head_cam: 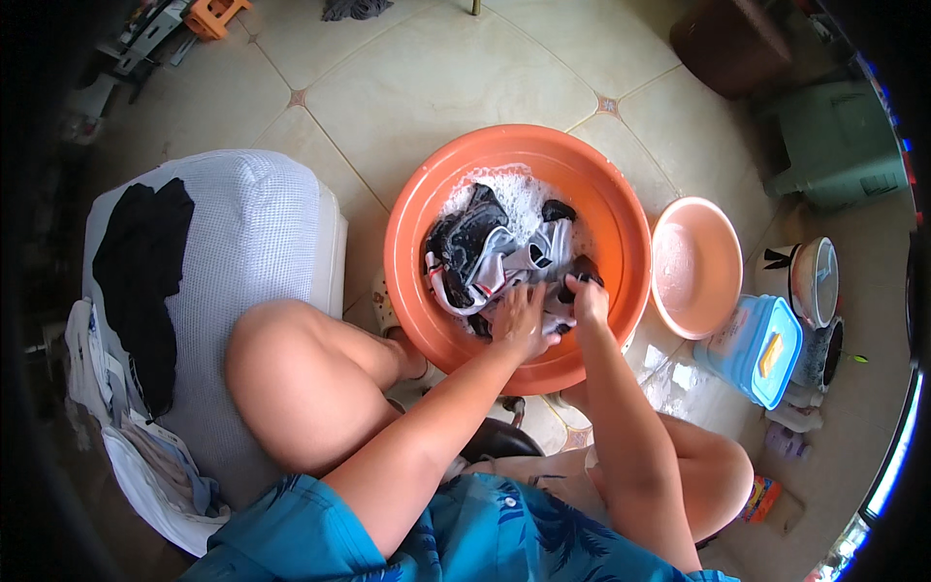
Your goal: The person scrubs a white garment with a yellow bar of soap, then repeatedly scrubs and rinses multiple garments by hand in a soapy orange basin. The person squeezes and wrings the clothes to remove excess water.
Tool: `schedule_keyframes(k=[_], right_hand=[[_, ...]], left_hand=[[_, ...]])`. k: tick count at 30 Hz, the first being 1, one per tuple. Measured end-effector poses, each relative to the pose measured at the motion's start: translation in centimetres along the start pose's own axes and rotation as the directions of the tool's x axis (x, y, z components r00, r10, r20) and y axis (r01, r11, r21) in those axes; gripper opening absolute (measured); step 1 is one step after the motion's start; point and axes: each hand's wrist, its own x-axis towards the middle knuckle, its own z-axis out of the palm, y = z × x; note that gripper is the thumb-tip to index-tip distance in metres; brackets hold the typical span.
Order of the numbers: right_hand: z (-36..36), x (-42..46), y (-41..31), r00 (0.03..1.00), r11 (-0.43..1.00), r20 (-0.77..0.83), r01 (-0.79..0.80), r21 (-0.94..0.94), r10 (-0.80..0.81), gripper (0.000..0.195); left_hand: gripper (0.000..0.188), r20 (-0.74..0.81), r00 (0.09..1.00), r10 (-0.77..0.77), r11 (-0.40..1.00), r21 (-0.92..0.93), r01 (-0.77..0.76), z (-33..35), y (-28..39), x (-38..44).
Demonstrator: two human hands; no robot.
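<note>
A large orange plastic basin (pixel 414 196) stands on the floor between my knees, with soapy water and white suds (pixel 527 204) in it. Wet black clothing (pixel 473 225) and grey-white fabric with dark and red trim (pixel 491 273) lie in the suds. My left hand (pixel 522 320) rests on the grey fabric near the basin's lower side, its fingers apart. Just right of it, my right hand (pixel 588 302) is closed on a dark part of the wet garment (pixel 585 270).
At left, a stool with a pale textured cover (pixel 247 218) bears black cloth (pixel 142 269). Right of the basin stand a smaller pink basin (pixel 698 269), a blue-lidded container (pixel 771 356) and a white pot (pixel 814 284). An orange stool (pixel 211 18) is at upper left.
</note>
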Motion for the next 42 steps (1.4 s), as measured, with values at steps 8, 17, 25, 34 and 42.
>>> schedule_keyframes(k=[8,17,25,34,42], right_hand=[[-5.9,0.3,-6.7,0.971,0.982,0.229,-0.105,0.156,0.068,0.021],[-1.7,3.9,0.0,0.901,0.665,0.328,0.432,-0.609,-0.285,0.074],[-0.8,3.8,-1.1,0.989,0.984,0.123,0.058,0.166,-0.079,0.013],[-2.2,0.3,-13.2,0.863,0.788,0.450,-0.107,0.606,-0.229,0.022],[1.4,-4.4,-17.4,0.778,0.750,0.600,-0.282,0.599,-0.186,0.036]], left_hand=[[0.026,0.392,0.918,-0.063,0.882,-0.408,0.235,-10.1,0.4,9.0],[0.022,0.288,0.946,0.149,0.847,-0.530,0.028,-20.3,1.5,9.5],[0.023,0.121,0.993,-0.004,0.998,0.055,-0.002,-24.8,1.6,9.7],[0.041,-0.539,0.830,-0.142,0.976,0.066,0.209,-15.5,-0.5,7.3],[0.075,0.408,0.866,-0.291,-0.273,-0.902,0.334,-11.0,2.2,5.9]])
